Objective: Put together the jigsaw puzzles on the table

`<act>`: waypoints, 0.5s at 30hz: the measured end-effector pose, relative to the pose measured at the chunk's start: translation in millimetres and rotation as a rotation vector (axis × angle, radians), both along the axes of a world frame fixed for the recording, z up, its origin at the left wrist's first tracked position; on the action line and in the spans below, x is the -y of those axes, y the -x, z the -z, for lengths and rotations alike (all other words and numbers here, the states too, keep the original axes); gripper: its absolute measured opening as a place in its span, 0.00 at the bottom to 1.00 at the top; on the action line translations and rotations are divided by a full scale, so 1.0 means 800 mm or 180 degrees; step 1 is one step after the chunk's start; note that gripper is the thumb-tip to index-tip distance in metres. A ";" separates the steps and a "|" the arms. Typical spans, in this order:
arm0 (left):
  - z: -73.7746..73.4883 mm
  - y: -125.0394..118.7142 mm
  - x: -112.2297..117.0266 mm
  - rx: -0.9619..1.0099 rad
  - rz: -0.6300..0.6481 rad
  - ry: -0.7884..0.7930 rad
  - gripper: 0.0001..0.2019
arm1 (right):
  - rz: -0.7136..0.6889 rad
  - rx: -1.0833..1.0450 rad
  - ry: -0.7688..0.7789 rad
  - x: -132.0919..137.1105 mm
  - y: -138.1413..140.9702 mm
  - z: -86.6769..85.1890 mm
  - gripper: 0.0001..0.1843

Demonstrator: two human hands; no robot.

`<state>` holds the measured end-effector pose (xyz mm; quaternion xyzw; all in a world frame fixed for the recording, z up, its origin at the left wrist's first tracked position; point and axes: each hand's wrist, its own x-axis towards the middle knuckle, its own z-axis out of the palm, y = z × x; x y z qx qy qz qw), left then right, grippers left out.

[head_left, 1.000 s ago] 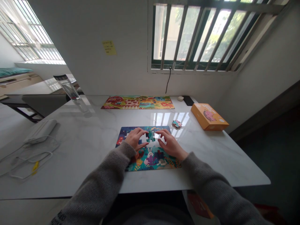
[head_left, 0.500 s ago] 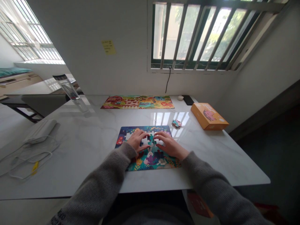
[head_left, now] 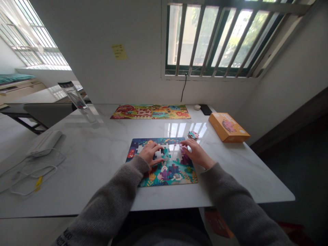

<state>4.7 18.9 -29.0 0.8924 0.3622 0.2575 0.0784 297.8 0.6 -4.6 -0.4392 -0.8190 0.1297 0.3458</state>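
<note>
A colourful jigsaw puzzle [head_left: 164,174] lies on the white marble table [head_left: 102,136], with white gaps showing near its top middle. My left hand [head_left: 150,153] rests flat on its upper left part, fingers apart and beside a gap. My right hand [head_left: 196,153] lies on the upper right part, its fingertips on a pink puzzle piece [head_left: 183,149]. I cannot tell whether those fingers grip that piece. Grey knit sleeves cover both forearms.
A small heap of loose puzzle pieces [head_left: 193,135] lies just beyond the puzzle. Further right stands an orange box [head_left: 227,127]. A second jigsaw [head_left: 150,112] lies at the far edge. A glass bottle [head_left: 76,97] stands far left, and a white device with cables [head_left: 45,143] lies left.
My right hand has slid rightward across the puzzle and now lies over the pink piece. My left hand stays almost where it was.
</note>
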 end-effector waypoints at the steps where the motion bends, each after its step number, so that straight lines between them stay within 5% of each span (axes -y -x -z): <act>1: 0.001 0.000 0.000 -0.0045 -0.0006 0.0018 0.22 | 0.0030 0.0093 0.0042 -0.003 -0.007 0.002 0.11; 15: 0.017 0.002 0.001 -0.0303 -0.0152 0.0046 0.21 | -0.0022 0.0464 0.0146 -0.007 -0.016 0.009 0.08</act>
